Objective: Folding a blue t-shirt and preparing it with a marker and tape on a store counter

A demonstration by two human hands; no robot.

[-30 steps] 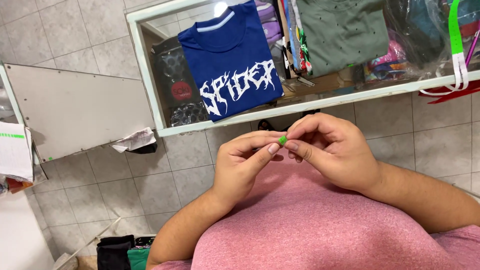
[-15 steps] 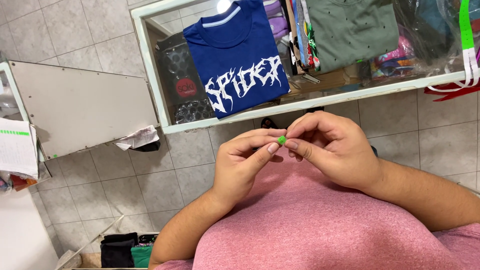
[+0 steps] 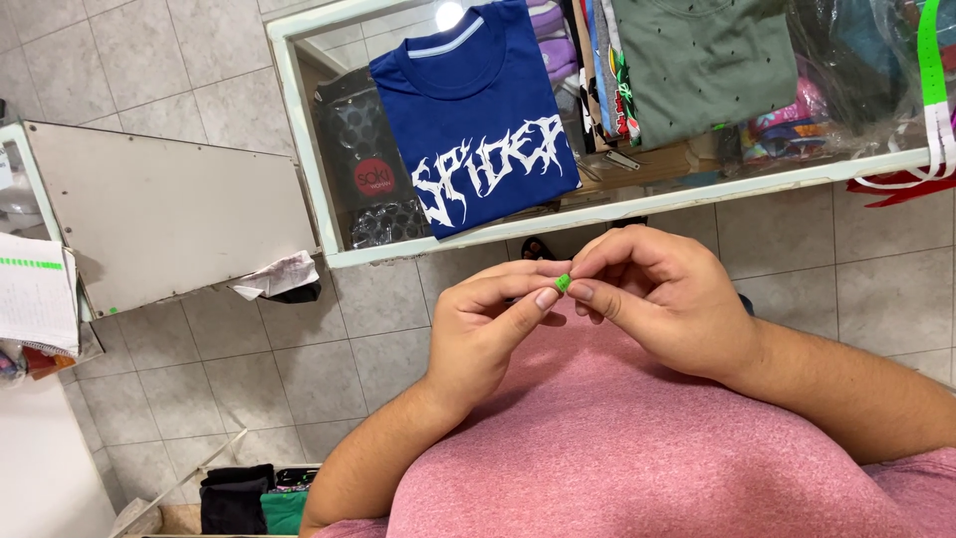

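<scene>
The floor (image 3: 299, 359) here is pale square tile with grey grout, and a glass display case (image 3: 309, 130) with a white frame stands on it, the thing everything else sits around. Inside the case a blue shirt (image 3: 468, 110) with jagged white lettering is laid flat toward the person, a grey-green shirt (image 3: 702, 55) lies beside it, and a stack of folded clothes (image 3: 597, 70) is squeezed between the two. Just beside the case, on its open side, a white board (image 3: 159, 214) lies flat, and a crumpled scrap of paper (image 3: 274, 276) sits on the floor at the case's near corner. Beyond the board, far from the case, a notebook (image 3: 35, 294) rests on a ledge. In front of the case, the person in a pink shirt (image 3: 617, 458) holds both hands close together at chest height. The left hand (image 3: 488, 329) and the right hand (image 3: 667, 299) meet at a small green piece (image 3: 563, 283), which is pinched between the thumbs and forefingers of both hands; the other fingers are curled in loosely. The piece is held in the air over the tiles, just in front of the case's lower frame.
</scene>
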